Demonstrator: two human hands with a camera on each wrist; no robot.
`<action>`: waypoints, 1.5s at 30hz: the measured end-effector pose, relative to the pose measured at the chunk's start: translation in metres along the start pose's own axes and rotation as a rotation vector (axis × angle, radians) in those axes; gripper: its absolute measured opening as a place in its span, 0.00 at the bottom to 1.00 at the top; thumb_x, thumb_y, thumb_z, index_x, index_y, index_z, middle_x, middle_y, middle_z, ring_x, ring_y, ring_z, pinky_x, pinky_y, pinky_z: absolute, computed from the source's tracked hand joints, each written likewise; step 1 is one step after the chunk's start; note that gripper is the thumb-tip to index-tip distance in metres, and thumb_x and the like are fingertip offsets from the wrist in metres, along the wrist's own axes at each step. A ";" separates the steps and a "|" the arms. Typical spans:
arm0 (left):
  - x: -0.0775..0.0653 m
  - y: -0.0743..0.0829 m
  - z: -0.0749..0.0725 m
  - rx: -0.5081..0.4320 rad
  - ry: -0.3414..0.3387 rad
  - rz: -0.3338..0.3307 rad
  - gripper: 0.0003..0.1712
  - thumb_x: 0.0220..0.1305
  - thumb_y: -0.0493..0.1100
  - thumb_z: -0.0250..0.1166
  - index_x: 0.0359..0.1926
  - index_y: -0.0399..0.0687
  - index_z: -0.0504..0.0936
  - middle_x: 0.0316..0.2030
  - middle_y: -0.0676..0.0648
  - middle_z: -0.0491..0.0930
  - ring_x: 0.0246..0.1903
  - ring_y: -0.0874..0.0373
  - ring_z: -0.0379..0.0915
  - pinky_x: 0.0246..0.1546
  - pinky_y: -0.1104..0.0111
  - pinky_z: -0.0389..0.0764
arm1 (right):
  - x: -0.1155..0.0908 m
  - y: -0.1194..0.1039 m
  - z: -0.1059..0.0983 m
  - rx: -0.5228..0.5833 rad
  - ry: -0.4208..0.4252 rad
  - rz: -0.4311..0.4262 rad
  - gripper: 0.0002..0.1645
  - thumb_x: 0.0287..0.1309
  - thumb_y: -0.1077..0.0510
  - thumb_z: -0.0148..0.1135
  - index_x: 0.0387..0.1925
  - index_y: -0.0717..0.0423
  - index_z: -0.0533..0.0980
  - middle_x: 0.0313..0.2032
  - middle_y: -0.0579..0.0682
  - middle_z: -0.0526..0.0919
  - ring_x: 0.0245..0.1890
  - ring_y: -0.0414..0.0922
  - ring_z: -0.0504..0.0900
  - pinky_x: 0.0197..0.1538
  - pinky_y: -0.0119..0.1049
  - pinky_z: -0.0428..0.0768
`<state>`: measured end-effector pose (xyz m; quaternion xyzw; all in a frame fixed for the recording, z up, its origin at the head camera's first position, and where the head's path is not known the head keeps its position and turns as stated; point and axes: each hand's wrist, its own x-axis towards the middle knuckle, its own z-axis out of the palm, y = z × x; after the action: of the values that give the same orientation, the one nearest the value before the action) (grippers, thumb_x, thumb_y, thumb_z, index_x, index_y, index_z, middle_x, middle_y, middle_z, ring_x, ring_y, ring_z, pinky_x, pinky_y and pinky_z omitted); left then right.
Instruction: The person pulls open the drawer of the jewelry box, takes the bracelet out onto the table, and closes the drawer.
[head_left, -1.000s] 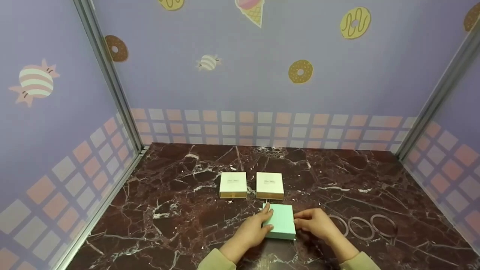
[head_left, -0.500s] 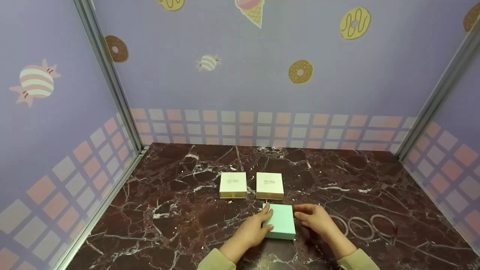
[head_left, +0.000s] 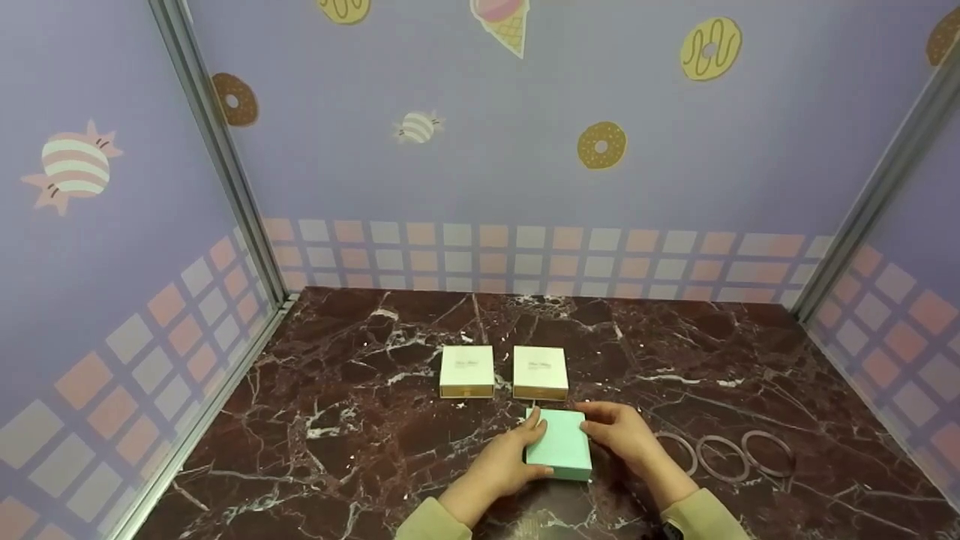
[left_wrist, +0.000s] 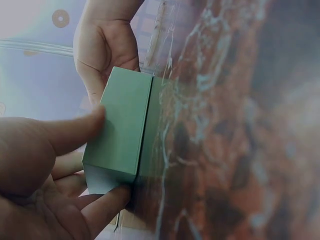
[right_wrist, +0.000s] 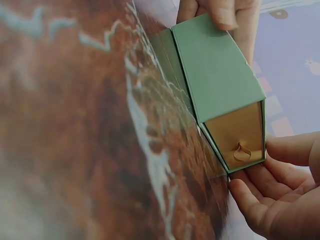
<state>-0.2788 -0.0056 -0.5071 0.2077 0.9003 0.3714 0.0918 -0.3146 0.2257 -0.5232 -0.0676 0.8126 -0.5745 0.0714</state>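
Observation:
A mint-green box [head_left: 559, 448] lies on the marble-patterned table, between both hands. My left hand [head_left: 496, 463] grips its left side, with the thumb at the near edge and the fingers toward the far corner. At the far right corner, my right hand [head_left: 624, 436] pinches the box between thumb and fingers. The right wrist view shows a gold drawer end [right_wrist: 235, 132] with a small ribbon loop [right_wrist: 242, 153] on the box's right side. Plain green covers the near side [left_wrist: 120, 120] in the left wrist view.
Two cream boxes with gold fronts, a left one [head_left: 467, 367] and a right one [head_left: 540, 367], stand just behind the green box. Rings, including a middle ring [head_left: 700, 459] and a right ring [head_left: 789, 454], lie right of my right hand. Patterned walls [head_left: 480, 150] enclose the table.
My right hand has shifted from the box's right side to its far right corner. The left thumb has slid down to the near edge. The box has barely moved.

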 end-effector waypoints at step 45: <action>0.001 -0.002 -0.002 -0.001 0.175 -0.134 0.38 0.66 0.39 0.70 0.73 0.31 0.67 0.65 0.28 0.76 0.65 0.33 0.74 0.67 0.43 0.76 | -0.032 -0.017 -0.002 -0.384 -0.025 -0.059 0.31 0.56 0.57 0.75 0.56 0.73 0.77 0.42 0.58 0.88 0.40 0.47 0.86 0.43 0.42 0.85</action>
<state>-0.2809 -0.0076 -0.5068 0.1140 0.9165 0.3817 0.0378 -0.2827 0.2280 -0.5049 -0.1108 0.9039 -0.4100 0.0504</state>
